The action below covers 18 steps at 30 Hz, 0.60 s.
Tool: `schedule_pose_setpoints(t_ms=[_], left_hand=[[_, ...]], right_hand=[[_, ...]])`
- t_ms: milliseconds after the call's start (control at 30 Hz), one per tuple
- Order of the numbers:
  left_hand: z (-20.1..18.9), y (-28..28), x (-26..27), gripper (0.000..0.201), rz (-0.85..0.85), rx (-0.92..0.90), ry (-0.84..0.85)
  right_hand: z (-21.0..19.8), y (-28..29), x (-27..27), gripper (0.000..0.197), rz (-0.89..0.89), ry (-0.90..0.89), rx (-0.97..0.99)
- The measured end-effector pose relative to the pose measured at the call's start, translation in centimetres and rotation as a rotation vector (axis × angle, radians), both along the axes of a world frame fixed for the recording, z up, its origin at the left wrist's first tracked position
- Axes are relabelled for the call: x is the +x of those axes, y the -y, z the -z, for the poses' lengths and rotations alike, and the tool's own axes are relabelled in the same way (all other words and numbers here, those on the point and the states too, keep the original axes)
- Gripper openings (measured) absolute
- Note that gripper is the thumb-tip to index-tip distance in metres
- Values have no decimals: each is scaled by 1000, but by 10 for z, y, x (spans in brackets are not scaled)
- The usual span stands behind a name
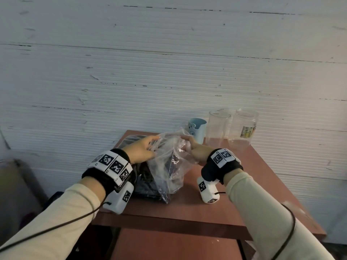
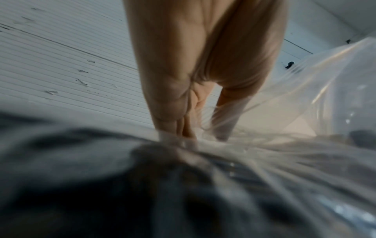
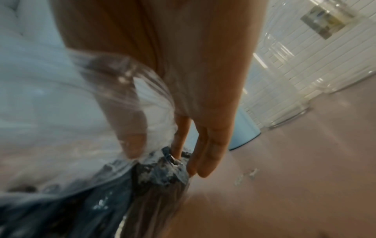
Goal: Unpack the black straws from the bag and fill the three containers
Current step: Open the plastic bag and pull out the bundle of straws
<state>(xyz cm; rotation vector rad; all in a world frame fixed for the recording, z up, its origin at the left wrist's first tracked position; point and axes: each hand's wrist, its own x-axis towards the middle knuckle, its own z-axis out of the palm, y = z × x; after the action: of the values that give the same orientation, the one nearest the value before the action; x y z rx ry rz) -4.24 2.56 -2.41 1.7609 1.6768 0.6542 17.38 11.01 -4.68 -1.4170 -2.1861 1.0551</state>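
A clear plastic bag (image 1: 169,166) full of black straws (image 1: 146,181) lies on the red-brown table (image 1: 187,209). My left hand (image 1: 153,145) pinches the bag's upper left edge, and my right hand (image 1: 187,143) pinches the upper right edge, so the mouth is spread between them. In the left wrist view my fingertips (image 2: 183,128) gather the film (image 2: 284,112) above the dark straws (image 2: 101,185). In the right wrist view my thumb (image 3: 130,136) shows through the plastic, opposite my fingers (image 3: 203,153), just above the straw ends (image 3: 158,173). The three containers look empty.
At the table's far right corner stand a light blue cup (image 1: 197,128), a tall clear glass (image 1: 217,128) and a clear labelled jar (image 1: 244,128). A white ribbed wall (image 1: 169,72) runs close behind them. A dark flat item (image 1: 131,138) lies behind my left hand.
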Motion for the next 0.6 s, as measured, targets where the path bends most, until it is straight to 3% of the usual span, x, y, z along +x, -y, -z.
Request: schedule_pose_setpoints(t_ms=[267,367,467,600], left_hand=[[-10,-1,13,68,-8,22,27],[-10,3,22,67,3,47,43],[-13,5,28,67,6,78,164],[-28,9,37,66,21,224,219]], right_hand=[[25,-27,9,44,-9,-134,11],[-4,5,18,60,-61,-212,43],[-23,29,25,74,-136,-318,99],[-49,45,34,64,-220,-415,223]])
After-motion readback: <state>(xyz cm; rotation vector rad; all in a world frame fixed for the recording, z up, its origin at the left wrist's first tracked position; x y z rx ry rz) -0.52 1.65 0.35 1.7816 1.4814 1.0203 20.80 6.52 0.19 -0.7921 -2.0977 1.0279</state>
